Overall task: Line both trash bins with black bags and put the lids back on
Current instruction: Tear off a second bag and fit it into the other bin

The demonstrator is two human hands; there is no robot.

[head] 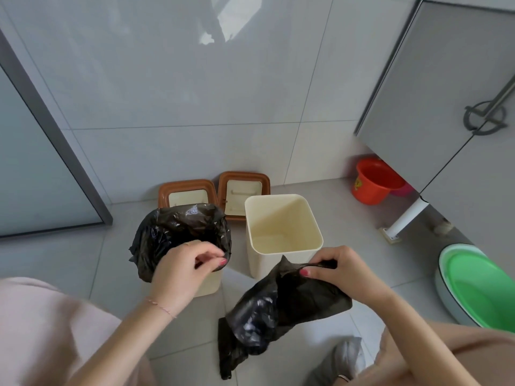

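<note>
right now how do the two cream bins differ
The left bin is lined: a black bag is draped over its rim, and the left hand is at its near edge. The right bin is bare, its cream inside showing; its bag hangs outside it, pinched by the right hand. Both stand upright on the floor with lids off.

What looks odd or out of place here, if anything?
Nothing looks spilled or broken. The two brown lids lean against the wall behind the bins, off for now. The left bin is lined; the right bin is bare. The right hand pinches a loose black bag.
</note>
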